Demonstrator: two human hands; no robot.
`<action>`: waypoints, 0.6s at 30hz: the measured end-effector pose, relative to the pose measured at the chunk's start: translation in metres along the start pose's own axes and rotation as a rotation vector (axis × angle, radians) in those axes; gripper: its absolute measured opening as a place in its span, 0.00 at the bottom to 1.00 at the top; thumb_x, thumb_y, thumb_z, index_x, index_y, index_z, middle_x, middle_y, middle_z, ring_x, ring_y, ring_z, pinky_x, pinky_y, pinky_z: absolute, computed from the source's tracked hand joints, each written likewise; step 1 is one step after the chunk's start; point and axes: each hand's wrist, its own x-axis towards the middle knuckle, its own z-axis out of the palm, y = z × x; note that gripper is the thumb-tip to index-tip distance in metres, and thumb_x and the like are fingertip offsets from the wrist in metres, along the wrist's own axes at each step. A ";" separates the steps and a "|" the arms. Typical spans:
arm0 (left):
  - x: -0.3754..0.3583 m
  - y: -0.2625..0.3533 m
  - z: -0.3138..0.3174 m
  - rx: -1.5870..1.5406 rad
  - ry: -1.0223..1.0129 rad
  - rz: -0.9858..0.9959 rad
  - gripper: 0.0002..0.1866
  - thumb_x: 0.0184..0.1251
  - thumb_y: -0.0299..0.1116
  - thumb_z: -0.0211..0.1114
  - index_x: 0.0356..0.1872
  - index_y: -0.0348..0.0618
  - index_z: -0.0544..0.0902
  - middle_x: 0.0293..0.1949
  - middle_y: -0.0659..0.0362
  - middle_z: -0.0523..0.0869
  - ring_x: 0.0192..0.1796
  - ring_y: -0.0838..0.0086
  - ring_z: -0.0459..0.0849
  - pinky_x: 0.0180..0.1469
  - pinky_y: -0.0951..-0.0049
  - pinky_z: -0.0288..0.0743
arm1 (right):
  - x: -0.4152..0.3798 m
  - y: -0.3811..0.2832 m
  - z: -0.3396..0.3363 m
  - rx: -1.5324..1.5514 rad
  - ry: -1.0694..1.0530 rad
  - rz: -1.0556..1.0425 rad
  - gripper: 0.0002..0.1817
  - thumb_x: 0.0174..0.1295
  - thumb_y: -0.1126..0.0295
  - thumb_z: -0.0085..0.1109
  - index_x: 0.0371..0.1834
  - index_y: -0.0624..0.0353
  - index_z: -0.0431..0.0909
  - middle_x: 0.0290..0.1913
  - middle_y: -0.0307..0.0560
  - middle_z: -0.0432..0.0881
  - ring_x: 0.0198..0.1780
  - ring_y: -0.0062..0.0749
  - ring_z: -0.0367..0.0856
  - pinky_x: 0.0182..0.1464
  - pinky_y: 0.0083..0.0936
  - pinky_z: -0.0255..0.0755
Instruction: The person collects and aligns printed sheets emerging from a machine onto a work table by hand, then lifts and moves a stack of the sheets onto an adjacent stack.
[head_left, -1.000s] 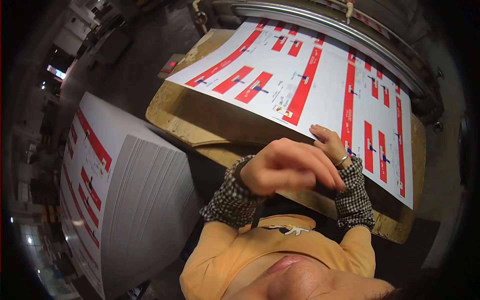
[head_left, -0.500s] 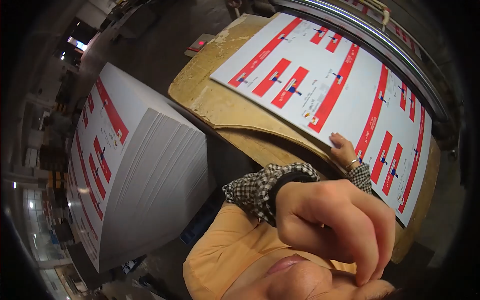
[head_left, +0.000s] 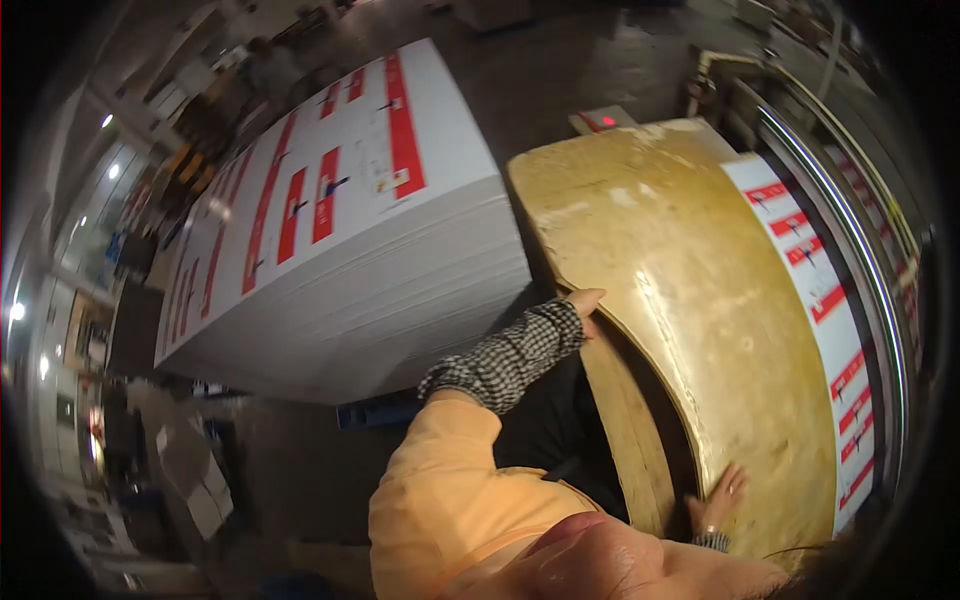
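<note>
My left hand [head_left: 583,308] rests at the curved edge of a worn wooden feed table [head_left: 680,240], its fingers partly on the top and apart. Lower down, my right hand [head_left: 722,500], with a ring and a bracelet, lies open with spread fingers on the same board near its cut-out edge. Neither hand holds anything. A white printed sheet [head_left: 840,390] with red bars lies at the table's far side, along a shiny metal roller [head_left: 850,230]; part of it shows beyond the roller.
A tall stack of the same printed sheets [head_left: 390,270] stands to the left of the table. A small box with a red light [head_left: 604,121] sits behind the table. Pale folded cardboard [head_left: 195,470] lies on the floor at lower left.
The sheet has moved away across the table toward the roller, baring the wood. My left hand has come down from my face to the table edge. The view has turned left.
</note>
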 end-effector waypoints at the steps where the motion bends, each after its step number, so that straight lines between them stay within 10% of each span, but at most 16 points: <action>1: -0.006 0.002 -0.002 0.012 0.009 0.040 0.41 0.66 0.50 0.53 0.70 0.38 0.45 0.68 0.33 0.49 0.65 0.35 0.58 0.61 0.42 0.61 | -0.009 -0.002 -0.003 -0.059 -0.051 0.050 0.67 0.28 0.67 0.78 0.73 0.53 0.38 0.74 0.57 0.38 0.74 0.52 0.36 0.70 0.51 0.41; 11: -0.007 0.008 0.023 -0.416 0.155 0.122 0.28 0.66 0.35 0.56 0.62 0.30 0.59 0.60 0.45 0.69 0.62 0.51 0.69 0.56 0.56 0.74 | 0.011 -0.051 -0.032 -0.252 -0.183 0.351 0.63 0.33 0.77 0.70 0.73 0.53 0.35 0.74 0.57 0.34 0.75 0.48 0.35 0.71 0.50 0.41; 13: -0.006 0.004 0.021 -0.378 0.126 0.231 0.23 0.65 0.29 0.49 0.58 0.26 0.62 0.53 0.37 0.72 0.53 0.43 0.76 0.48 0.46 0.77 | 0.019 -0.055 -0.031 -0.294 -0.218 0.404 0.63 0.34 0.77 0.70 0.73 0.53 0.35 0.74 0.57 0.35 0.75 0.48 0.35 0.71 0.50 0.41; 16: -0.027 0.011 0.019 -0.311 0.109 0.240 0.24 0.65 0.31 0.50 0.58 0.24 0.62 0.54 0.36 0.71 0.48 0.44 0.80 0.44 0.49 0.79 | 0.039 0.004 0.045 -0.661 0.519 0.109 0.63 0.35 0.77 0.70 0.73 0.53 0.34 0.74 0.58 0.35 0.75 0.50 0.36 0.71 0.51 0.41; 18: 0.026 -0.004 0.021 -0.367 0.087 0.220 0.25 0.64 0.33 0.54 0.58 0.26 0.63 0.55 0.37 0.71 0.50 0.44 0.78 0.47 0.49 0.78 | 0.035 0.022 0.060 -0.625 0.559 0.066 0.62 0.36 0.76 0.70 0.73 0.53 0.34 0.74 0.57 0.35 0.75 0.51 0.36 0.71 0.51 0.41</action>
